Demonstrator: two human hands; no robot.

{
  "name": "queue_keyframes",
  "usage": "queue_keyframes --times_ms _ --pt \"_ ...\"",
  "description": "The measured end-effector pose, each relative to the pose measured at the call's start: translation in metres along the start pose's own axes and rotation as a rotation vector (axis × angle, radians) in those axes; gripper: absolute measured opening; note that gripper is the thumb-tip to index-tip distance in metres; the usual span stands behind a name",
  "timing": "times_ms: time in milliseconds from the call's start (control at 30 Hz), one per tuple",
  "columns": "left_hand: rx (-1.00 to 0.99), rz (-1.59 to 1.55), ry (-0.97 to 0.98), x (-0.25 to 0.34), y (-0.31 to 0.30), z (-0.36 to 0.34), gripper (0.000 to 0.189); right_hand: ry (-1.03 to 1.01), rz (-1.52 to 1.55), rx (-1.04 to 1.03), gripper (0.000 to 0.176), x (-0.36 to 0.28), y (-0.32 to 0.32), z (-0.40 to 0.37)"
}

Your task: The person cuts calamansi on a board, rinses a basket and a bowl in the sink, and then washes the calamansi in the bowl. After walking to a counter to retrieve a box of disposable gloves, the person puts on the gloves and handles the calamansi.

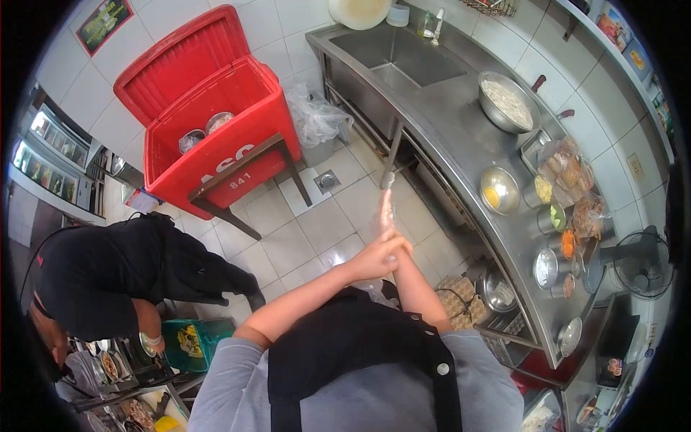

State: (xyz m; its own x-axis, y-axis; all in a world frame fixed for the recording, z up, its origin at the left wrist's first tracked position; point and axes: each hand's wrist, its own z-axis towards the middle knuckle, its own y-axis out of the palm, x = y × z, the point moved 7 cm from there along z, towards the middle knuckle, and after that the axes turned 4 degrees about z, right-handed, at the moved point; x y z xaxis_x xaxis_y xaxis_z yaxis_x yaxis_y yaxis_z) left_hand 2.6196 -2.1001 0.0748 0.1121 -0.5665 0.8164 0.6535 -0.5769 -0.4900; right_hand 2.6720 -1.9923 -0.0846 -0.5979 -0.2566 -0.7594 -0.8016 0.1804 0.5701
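Note:
My right hand (387,212) reaches forward over the floor, its fingers stretched out and pressed edge-on to view. A clear, glossy film like a thin plastic glove (378,225) shows around it. My left hand (381,255) is closed around the right wrist, at the lower end of that film. Both forearms meet in front of my black apron (360,338). Some clear plastic shows between the arms, close to the apron.
On the right, a steel counter (450,93) carries a large bowl (506,106) of pale food, a bowl (499,191) with something yellow, and several ingredient tubs. Ahead left stands an open red cooler (216,129). A person in black (108,277) bends at the left beside a green crate (209,338).

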Motion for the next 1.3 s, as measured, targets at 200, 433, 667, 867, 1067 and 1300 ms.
queue_keyframes --times_ms 200,433,667,867,1067,1300 --pt "0.185 0.480 -0.390 -0.064 -0.026 -0.005 0.022 -0.376 -1.423 0.282 0.083 -0.024 0.006 0.001" --pt "0.158 0.473 -0.270 -0.046 -0.016 -0.014 0.015 -0.270 -1.387 0.066 0.085 -0.020 0.006 -0.002" --pt "0.567 0.551 -0.342 -0.004 -0.039 -0.007 0.018 -0.112 -0.137 0.003 0.093 -0.029 0.015 -0.008" --pt "0.171 0.405 -0.471 -0.052 -0.009 -0.005 0.023 -0.159 0.127 -0.093 0.092 -0.047 0.037 -0.008" --pt "0.133 0.367 -0.312 -0.024 -0.018 -0.001 0.023 -0.147 0.178 -0.303 0.092 -0.062 0.045 -0.015" --pt "0.109 0.337 -0.355 -0.019 -0.019 -0.003 0.022 0.401 0.178 -0.369 0.107 -0.031 0.064 -0.032"
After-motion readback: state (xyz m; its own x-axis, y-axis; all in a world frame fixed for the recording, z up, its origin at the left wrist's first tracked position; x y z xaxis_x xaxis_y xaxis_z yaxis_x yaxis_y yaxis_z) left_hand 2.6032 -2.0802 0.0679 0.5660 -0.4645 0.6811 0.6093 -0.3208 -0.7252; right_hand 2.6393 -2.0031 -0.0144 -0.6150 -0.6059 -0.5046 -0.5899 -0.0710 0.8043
